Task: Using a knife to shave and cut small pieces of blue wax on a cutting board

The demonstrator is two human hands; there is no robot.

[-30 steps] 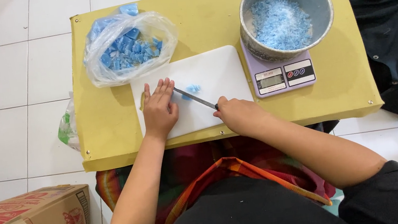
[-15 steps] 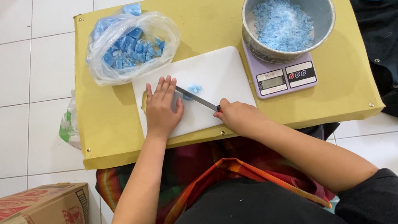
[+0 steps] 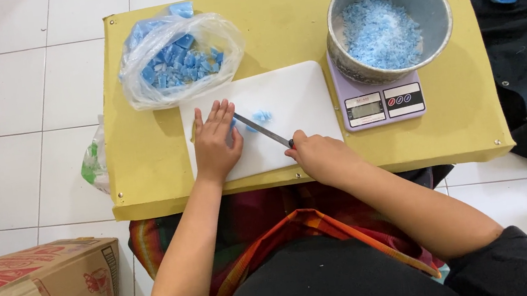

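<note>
1. The left hand lies palm down on the white cutting board, just left of the frame's centre; its fingers are stretched out and close together, pressing flat, clamped on nothing
2. The right hand sits at the board's lower edge, curled tight around the handle of a knife
3. The blade slants up and to the left from that hand, its tip by the left hand's fingertips
4. A small heap of blue pieces rests on the board just above the blade, near the left hand's fingers
5. The board lies on a yellow surface
6. In the upper left of the surface stands an open clear plastic bag of blue chunks
7. In the upper right, a grey bowl holding fine blue shavings sits on a small digital scale, just beside the board
</note>
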